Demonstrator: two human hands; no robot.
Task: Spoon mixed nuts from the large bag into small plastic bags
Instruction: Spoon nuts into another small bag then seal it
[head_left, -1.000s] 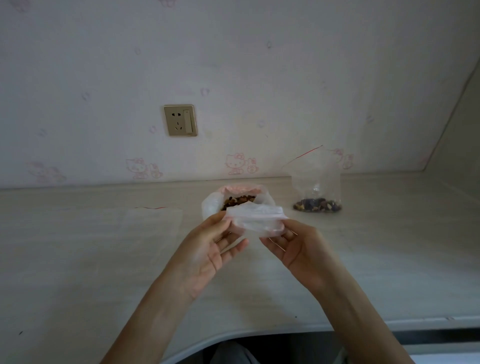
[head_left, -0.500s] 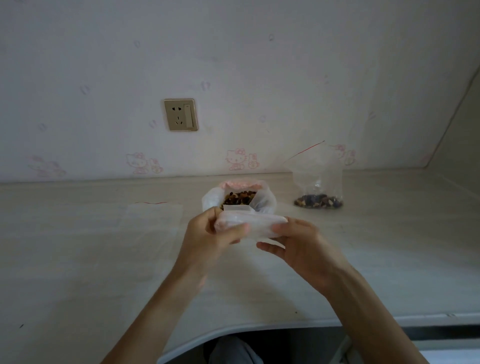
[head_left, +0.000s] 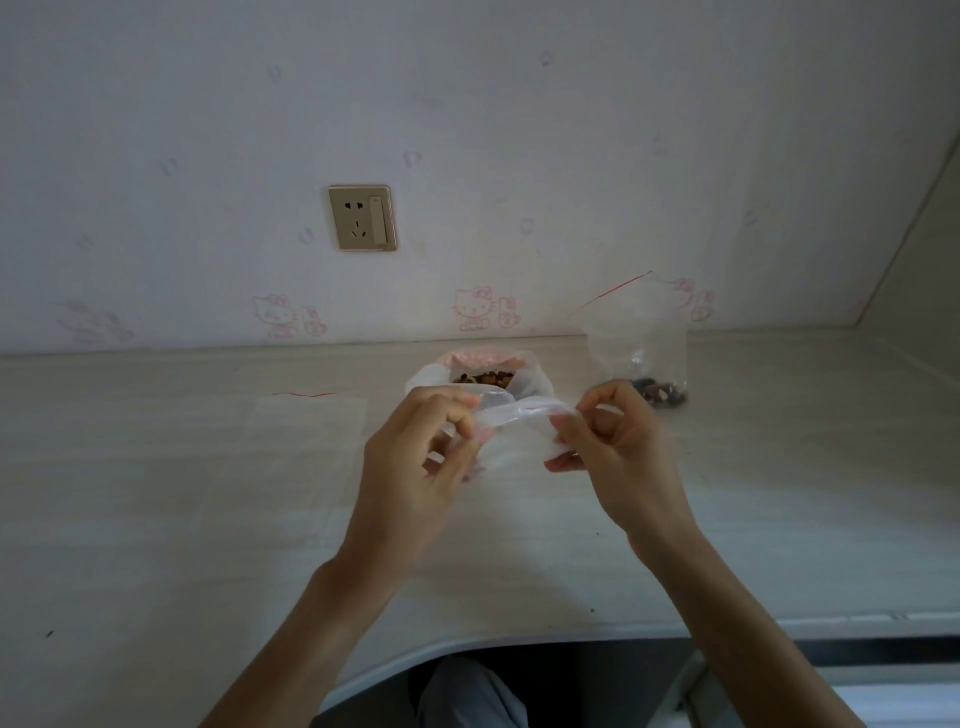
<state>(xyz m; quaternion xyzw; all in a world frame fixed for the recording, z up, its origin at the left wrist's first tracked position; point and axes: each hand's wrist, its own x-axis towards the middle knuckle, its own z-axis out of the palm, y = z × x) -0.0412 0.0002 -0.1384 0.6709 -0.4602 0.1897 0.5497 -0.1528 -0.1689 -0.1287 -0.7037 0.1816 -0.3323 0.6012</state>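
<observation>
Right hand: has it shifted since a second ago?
Yes. The right hand has moved right, toward the small bag with nuts, now overlapping its lower left edge while pinching the empty small bag.

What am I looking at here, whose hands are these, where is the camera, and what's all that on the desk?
There is no machine: a person wears one camera on the head, looking forward and down at their own bare hands. The left hand and right hand pinch a small clear plastic bag between them above the pale desk. Behind it stands the large bag of mixed nuts, open. To its right stands a small zip bag with a few nuts at the bottom. Another empty zip bag lies flat on the left. A wall socket sits above.
</observation>
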